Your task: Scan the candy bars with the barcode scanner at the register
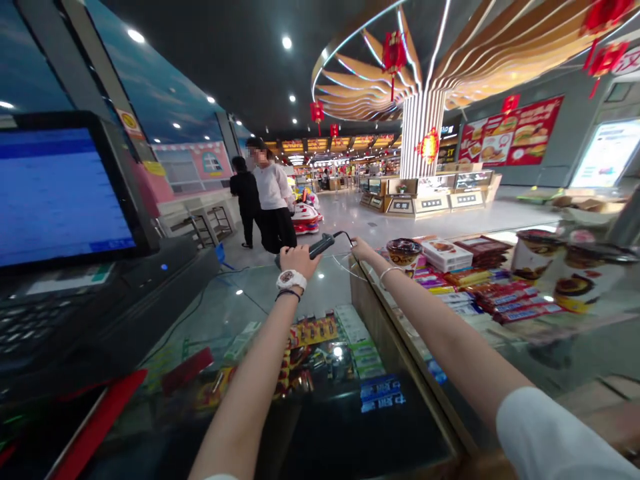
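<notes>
Fingers (289, 251) of the left hand (302, 261) are wrapped around a dark handheld scanner (323, 246), clamped on it, with its head poking out toward 2 o'clock from the knuckles. So the scanner basically lies inside that grip, above the glass desk (233, 310). A black cord (345, 233) leaves the scanner's tip around 3 o'clock and bends down to the right hand (364, 251), whose fingertips look pinched together on it, though they're pretty small from this angle. From those right fingertips the scanner sits at 9 o'clock.

Just past the right hand at 3 o'clock there's a lidded cup (404, 251), then a white box (447, 255), with red-wrapped bars (523, 300) nearer 4. Monitor (60, 193) at 9 o'clock from the scanner, keyboard (35, 323) nearer 8. Two people (273, 183) stand off around 11.
</notes>
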Demonstrator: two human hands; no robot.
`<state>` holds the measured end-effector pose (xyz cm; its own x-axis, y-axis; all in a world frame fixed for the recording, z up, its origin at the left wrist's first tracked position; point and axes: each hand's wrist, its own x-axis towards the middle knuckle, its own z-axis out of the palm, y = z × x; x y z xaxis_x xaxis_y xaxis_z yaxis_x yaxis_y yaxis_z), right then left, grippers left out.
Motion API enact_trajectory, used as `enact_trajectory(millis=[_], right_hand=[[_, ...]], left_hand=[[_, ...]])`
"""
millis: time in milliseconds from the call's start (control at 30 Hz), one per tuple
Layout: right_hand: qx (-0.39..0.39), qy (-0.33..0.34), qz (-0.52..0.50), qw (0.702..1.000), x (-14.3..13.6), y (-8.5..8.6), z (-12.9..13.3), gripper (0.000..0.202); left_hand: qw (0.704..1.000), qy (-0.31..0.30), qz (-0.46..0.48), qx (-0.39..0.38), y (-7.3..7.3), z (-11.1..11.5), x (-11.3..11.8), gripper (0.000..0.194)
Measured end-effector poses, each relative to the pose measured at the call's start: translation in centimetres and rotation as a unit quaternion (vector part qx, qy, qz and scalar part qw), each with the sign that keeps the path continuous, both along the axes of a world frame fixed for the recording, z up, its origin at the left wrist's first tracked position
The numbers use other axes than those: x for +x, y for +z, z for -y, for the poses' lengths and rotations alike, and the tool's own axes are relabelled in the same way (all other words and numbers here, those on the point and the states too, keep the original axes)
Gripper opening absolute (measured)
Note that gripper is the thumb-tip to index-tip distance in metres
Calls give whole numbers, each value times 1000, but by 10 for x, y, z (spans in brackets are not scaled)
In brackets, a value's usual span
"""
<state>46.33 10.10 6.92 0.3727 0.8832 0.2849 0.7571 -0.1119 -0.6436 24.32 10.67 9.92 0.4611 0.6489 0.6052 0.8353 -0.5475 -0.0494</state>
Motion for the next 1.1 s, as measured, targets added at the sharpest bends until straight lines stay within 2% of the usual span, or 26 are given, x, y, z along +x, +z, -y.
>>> enact_trajectory(millis=[100,233,333,400,467,500,567,633,733,833,900,967,1100], right_hand=[[-26,-6,-6,1000,5,-1,-37,42],[-47,-23,0,999,14,-24,-74,38],[-44,-28,10,999,19,-42,-96,45],[-36,-22,18,999,21,-46,-110,55],[-10,-21,29,999,23,-39,-123,63],[17,-29,38,999,24,-30,-129,64],[169,-56,86,980,30,-2,-139,57],[284,-50,133,948,38,36,-142,49],[390,-2,205,898,44,96,-125,39],[444,28,234,864,32,137,-88,34],[451,46,211,866,12,150,-58,33],[442,60,167,879,-11,156,-24,31],[405,89,84,906,-50,151,59,29]], left_hand=[[999,11,28,-33,-3,-30,8,44],[997,12,58,-42,-18,-59,9,43],[997,21,59,-38,-29,-76,0,43],[997,33,63,-35,-33,-84,-10,42],[995,47,79,-43,-32,-87,-20,42],[993,59,89,-54,-30,-87,-24,42],[987,75,120,-74,-21,-85,-30,44],[982,77,160,-62,-8,-81,-34,44],[971,55,232,-25,16,-74,-38,42],[953,-2,303,12,40,-62,-42,42],[936,-48,346,48,53,-46,-46,44],[922,-77,374,70,62,-24,-55,46],[923,-90,366,74,69,32,-83,42]])
